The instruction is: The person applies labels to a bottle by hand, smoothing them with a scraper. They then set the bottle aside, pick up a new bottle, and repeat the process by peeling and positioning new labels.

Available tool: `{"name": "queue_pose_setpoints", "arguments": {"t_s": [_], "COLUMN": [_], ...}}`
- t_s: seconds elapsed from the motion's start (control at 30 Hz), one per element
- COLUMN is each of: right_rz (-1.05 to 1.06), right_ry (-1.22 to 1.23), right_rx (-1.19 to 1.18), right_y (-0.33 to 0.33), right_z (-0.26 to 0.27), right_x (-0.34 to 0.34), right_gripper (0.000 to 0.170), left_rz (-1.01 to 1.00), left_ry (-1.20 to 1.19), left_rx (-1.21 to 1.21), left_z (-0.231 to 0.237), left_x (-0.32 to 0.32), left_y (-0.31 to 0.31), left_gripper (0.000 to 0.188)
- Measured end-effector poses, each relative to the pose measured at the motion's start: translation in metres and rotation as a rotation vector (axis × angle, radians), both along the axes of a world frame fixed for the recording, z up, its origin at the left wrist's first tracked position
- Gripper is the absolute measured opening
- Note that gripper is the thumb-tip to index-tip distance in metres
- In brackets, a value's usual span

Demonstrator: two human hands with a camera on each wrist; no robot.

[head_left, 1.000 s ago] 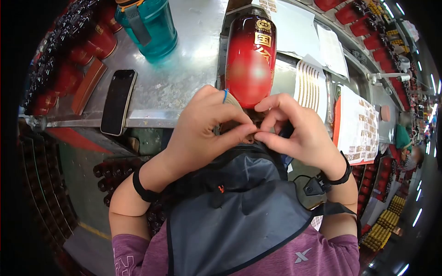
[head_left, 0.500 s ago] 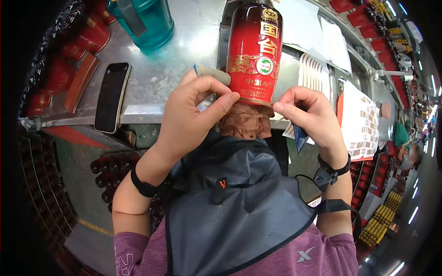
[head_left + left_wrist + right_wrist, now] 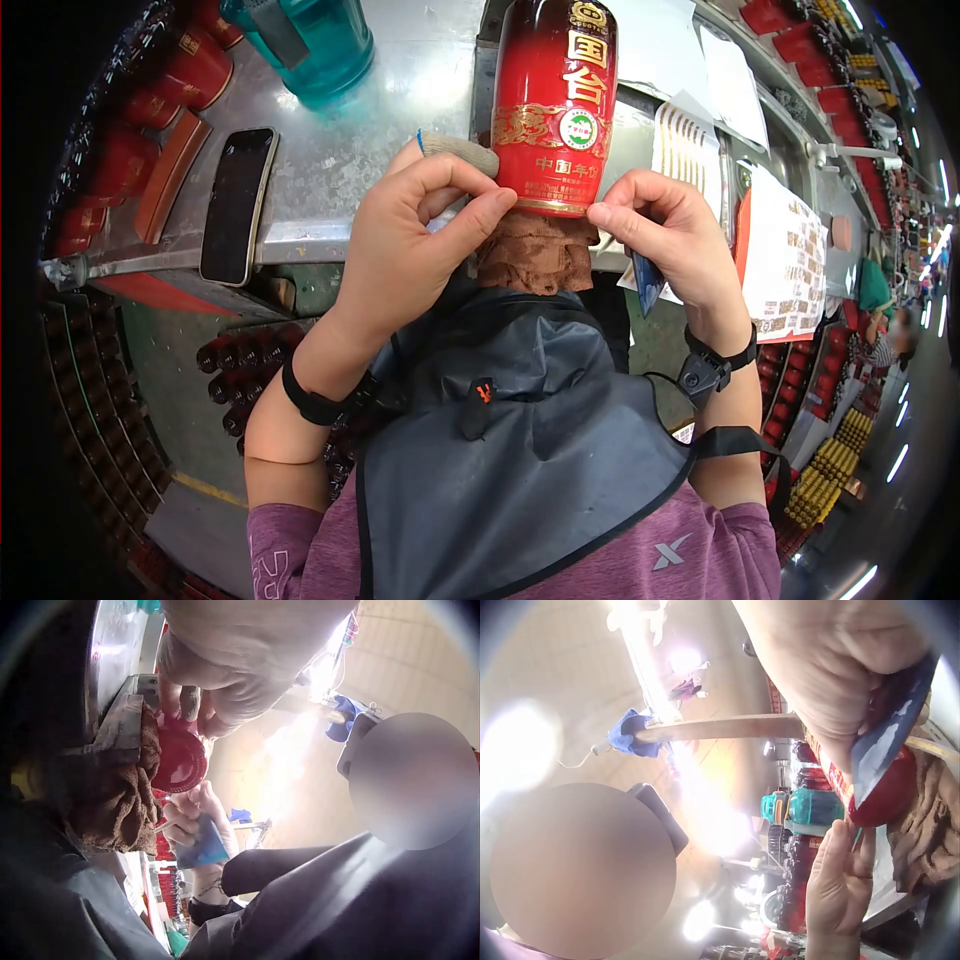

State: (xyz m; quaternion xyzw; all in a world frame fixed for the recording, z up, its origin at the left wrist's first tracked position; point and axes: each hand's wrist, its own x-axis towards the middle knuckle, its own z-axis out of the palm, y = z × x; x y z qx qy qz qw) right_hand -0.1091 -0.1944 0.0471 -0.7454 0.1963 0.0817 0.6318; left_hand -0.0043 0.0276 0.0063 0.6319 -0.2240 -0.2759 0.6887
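A red and black bottle [image 3: 550,110] with gold lettering lies with its base toward the person. A thin gold strip [image 3: 548,209] runs along the base edge. At its left end, the left hand [image 3: 400,225] pinches with thumb and index finger; a grey finger cot [image 3: 458,152] with a blue rim covers another finger. The right hand [image 3: 675,235] pinches at the strip's right end, thumb against the bottle. Tucked in its lower fingers is a flat blue piece [image 3: 892,742] with whitish patches. Folded brown cloth [image 3: 535,260] lies under the base.
On the metal table [image 3: 320,205] at left are a phone [image 3: 238,205], a teal water bottle [image 3: 310,50] and red bottles [image 3: 180,75]. To the right lie a sheet of gold strips [image 3: 685,145] and a printed sheet [image 3: 785,260]. Dark bottles [image 3: 245,360] stand below the table.
The hands, together before the bottle a second ago, have moved apart to either side of its base. The strip now lies along the edge. Over the last half second they have shifted only slightly.
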Motion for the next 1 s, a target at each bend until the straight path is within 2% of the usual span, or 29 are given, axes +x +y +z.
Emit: {"name": "queue_pose_setpoints", "arguments": {"t_s": [0.27,0.37,0.43,0.53,1.0], "right_rz": [-0.018,-0.019,-0.017,-0.02,-0.029], "right_ry": [0.019,0.014,0.01,0.018,0.036], "right_rx": [0.028,0.028,0.033,0.063,0.087], "right_y": [0.003,0.002,0.002,0.002,0.001], "right_z": [0.0,-0.001,0.0,-0.001,-0.002], "right_x": [0.002,0.001,0.001,0.001,0.002], "right_gripper": [0.016,0.016,0.016,0.016,0.016], "left_rz": [0.006,0.066,0.026,0.053,0.045], "left_ry": [-0.054,-0.076,-0.154,-0.091,0.013], "left_rx": [0.007,0.011,0.087,0.01,-0.021], "left_z": [-0.002,-0.004,-0.002,-0.004,-0.01], "left_x": [0.0,-0.002,0.0,-0.002,-0.001], "left_y": [0.0,-0.002,-0.001,-0.003,-0.004], "left_gripper": [0.009,0.007,0.007,0.007,0.008]}}
